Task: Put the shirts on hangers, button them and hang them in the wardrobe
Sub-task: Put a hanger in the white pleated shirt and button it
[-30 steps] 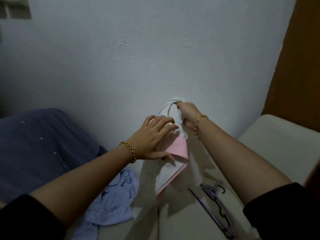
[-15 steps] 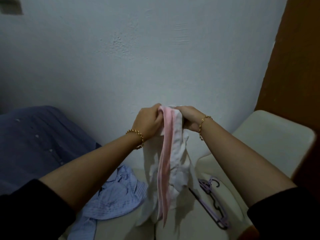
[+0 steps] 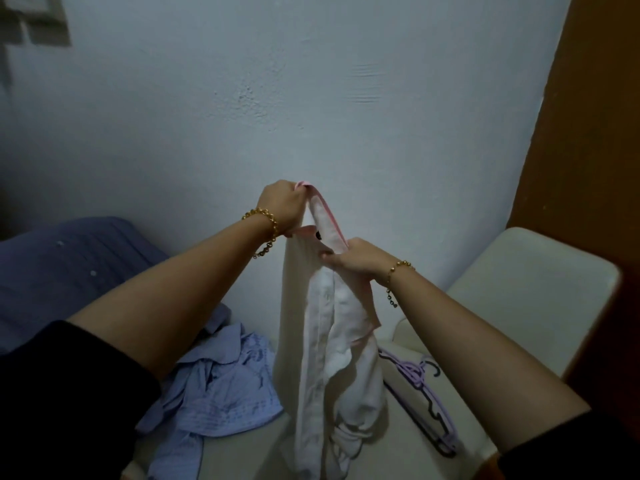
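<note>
A white shirt (image 3: pixel 325 344) with a pink-lined collar hangs in the air in front of the wall. My left hand (image 3: pixel 282 206) grips the top end of the pink collar. My right hand (image 3: pixel 353 259) grips the collar band lower down and to the right. The shirt's body droops in loose folds onto the cream surface (image 3: pixel 408 455). A light blue striped shirt (image 3: pixel 221 386) lies crumpled on that surface, below my left forearm. Purple hangers (image 3: pixel 422 393) lie on the surface under my right forearm.
A dark blue dotted cloth (image 3: pixel 69 271) covers the area at the left. A cream cushion or seat back (image 3: pixel 526 296) stands at the right, beside a brown wooden panel (image 3: pixel 581 133). The pale wall (image 3: pixel 277 98) is directly ahead.
My hands were together at the shirt's top. Now the left hand has risen with the collar end and the right hand has dropped lower, spreading the pink collar between them.
</note>
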